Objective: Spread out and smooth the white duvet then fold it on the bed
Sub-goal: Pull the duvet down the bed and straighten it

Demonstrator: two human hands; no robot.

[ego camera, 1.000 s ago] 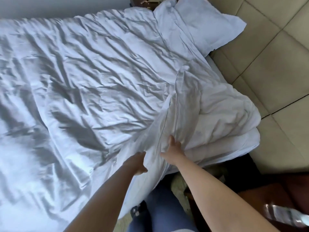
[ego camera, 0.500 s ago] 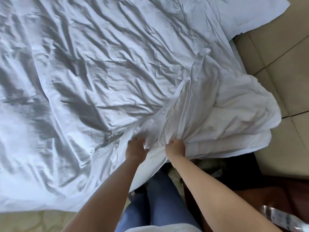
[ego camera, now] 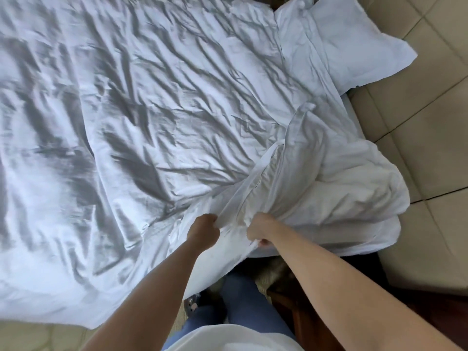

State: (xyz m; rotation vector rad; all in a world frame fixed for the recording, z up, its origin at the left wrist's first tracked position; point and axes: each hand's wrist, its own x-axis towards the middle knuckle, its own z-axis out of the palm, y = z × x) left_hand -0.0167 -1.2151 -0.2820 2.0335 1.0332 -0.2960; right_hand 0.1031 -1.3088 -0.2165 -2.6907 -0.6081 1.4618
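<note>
Head view: left hand (ego camera: 203, 230) and right hand (ego camera: 260, 230) each clench the bunched near edge of the duvet (ego camera: 157, 117) — side by side, apparently to pull it flat.

Left hand (ego camera: 203, 230) and right hand (ego camera: 260, 228) grip duvet (ego camera: 152, 117).

Bare forearms (ego camera: 162, 282) without sleeves, blue jeans (ego camera: 243, 302), a white top's hem (ego camera: 228, 338), dark footwear (ego camera: 200, 301) below.

Single head view; looks steeply down from above bed (ego camera: 353, 117) edge; close over forearms; wide-angle.
</note>
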